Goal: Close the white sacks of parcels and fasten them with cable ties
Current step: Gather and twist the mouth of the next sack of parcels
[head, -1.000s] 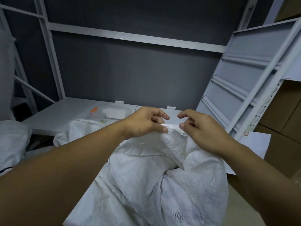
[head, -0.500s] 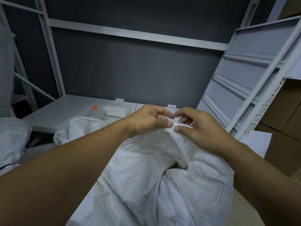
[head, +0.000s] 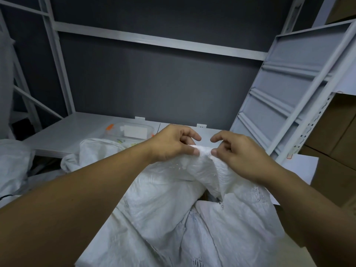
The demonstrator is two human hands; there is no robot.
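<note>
A large white woven sack (head: 169, 212) fills the lower middle of the view, its mouth gathered upward. My left hand (head: 173, 145) pinches the bunched top edge of the sack from the left. My right hand (head: 237, 151) pinches the same bunched edge from the right, thumbs almost touching. Below the pinch a dark gap in the sack's mouth still shows. No cable tie is visible in either hand.
A clear plastic box (head: 131, 131) with small items sits on the grey shelf (head: 77, 130) behind the sack. Other white sacks (head: 13, 162) lie at the left. A grey metal shelf panel (head: 285, 89) leans at the right, beside cardboard boxes (head: 335, 132).
My hands have drawn a little apart at the index fingers while still pinching the gathered sack edge. The sack's top has bunched tighter between the thumbs.
</note>
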